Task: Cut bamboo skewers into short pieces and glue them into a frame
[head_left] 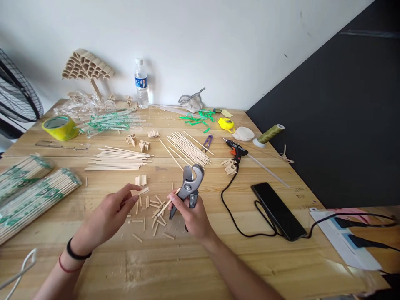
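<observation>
Leftmost, packs of bamboo sticks [33,196] in clear wrap printed with green marks too small to read, lying on the tabletop [200,266]. Behind them a roll of yellow tape [59,127] and a ruler [62,145], its scale unreadable. Further back a wooden fan-shaped model [87,68] against the wall, with green-printed wrappers [111,121] in front, lettering not legible. A water bottle [141,83] with a blue and white label, brand too small to make out.

Nearer, left hand [108,214] resting low over the tabletop, fingers [133,196] narrowed, thumb and forefinger pinching a short stick piece [143,191] at one end. Just beside and below, a scatter of cut stick bits [153,212], some touching one another. Behind, a loose row of long sticks [117,159].

Right hand [192,214] closed around the handles of the grey cutter [189,187], head of the tool pointing up and away. A thin stick [167,204] running slantwise from the cutter head down past the fingertips [173,198] toward the scatter, touching them. Cutter between the two hands, closer to the right.

Rightward, more long sticks [189,148], small purple snips [206,142], a black glue gun [236,149] with its cord, a yellow tape measure [226,124], a spool of olive thread [270,133], a black phone [278,210] with no visible writing.
</observation>
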`<action>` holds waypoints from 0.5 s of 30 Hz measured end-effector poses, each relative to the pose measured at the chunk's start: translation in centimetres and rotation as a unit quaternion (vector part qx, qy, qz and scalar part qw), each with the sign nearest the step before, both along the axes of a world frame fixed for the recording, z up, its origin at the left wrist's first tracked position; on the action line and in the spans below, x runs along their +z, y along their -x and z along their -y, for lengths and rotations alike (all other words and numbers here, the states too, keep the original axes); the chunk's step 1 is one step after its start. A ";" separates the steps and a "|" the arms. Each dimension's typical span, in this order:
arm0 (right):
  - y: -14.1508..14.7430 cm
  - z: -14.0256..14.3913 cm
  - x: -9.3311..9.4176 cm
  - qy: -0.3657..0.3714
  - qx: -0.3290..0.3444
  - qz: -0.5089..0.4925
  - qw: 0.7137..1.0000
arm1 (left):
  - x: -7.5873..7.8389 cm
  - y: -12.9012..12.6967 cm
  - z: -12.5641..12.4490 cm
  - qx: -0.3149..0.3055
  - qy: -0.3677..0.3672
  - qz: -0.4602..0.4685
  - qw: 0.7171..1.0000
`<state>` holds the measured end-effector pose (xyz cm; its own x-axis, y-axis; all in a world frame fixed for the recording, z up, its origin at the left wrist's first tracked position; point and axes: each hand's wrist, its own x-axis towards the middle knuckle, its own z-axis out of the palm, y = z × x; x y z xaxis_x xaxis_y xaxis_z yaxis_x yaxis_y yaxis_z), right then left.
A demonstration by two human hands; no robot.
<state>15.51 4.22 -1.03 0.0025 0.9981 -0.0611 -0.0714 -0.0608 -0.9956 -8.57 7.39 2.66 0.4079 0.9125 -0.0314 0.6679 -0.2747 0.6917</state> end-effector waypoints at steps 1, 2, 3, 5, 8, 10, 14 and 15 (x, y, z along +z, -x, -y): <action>0.0 0.0 0.0 0.002 0.003 -0.006 1.000 | -0.2 -0.2 0.1 -0.007 0.001 0.005 1.000; 0.0 -0.1 0.0 0.003 0.007 -0.012 1.000 | -0.5 -0.4 0.3 -0.015 0.001 0.011 1.000; 0.1 -0.1 0.0 0.003 0.010 -0.019 1.000 | -0.8 -0.7 0.5 -0.025 -0.001 0.019 1.000; 0.1 -0.2 0.0 0.005 0.014 -0.036 0.999 | -1.3 -1.3 0.9 -0.052 -0.011 0.035 0.998; 0.1 -0.3 -0.1 0.009 0.008 -0.053 0.999 | -2.0 -2.3 1.5 -0.097 -0.028 0.056 0.993; 0.0 -0.3 -0.2 0.011 0.001 -0.059 0.998 | -2.1 -2.7 1.7 -0.110 -0.040 0.063 0.991; 0.0 -0.4 -0.5 0.009 -0.019 -0.081 0.997 | -2.1 -3.0 1.9 -0.091 -0.052 0.087 0.991; 0.0 -0.4 -0.6 0.006 -0.023 -0.086 0.996 | -2.1 -3.0 2.0 -0.083 -0.048 0.093 0.991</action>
<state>15.53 4.64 -1.63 0.0375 0.9964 -0.0758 -0.2446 -0.0644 -0.9675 -5.59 5.43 0.58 0.5438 0.8271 0.1419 0.4707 -0.4406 0.7644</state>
